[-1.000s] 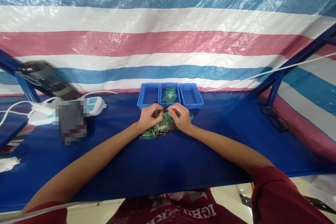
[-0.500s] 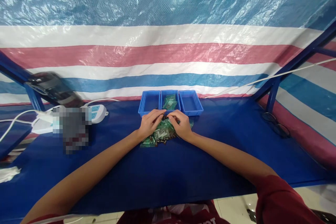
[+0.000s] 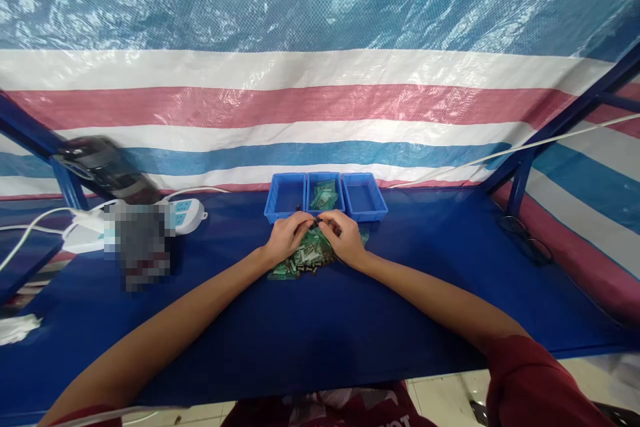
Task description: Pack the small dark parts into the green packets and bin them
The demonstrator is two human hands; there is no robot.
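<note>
Over a pile of small green packets and little metallic parts, my left hand and my right hand meet with their fingertips close together. Both hands are pinched around something small and dark between them, too small to name. Just behind the hands stand three blue trays side by side. The middle tray holds several green packets. A few small dark bits lie in the left tray, near its front right corner. Nothing shows inside the right tray.
On the left of the blue table are a white power strip with cables, a dark bottle and a blurred dark object. White cloth lies at the left edge. Black-framed glasses rest at the right.
The fingertips have shifted slightly, and a small dark piece now shows between them. The pile and trays look the same.
</note>
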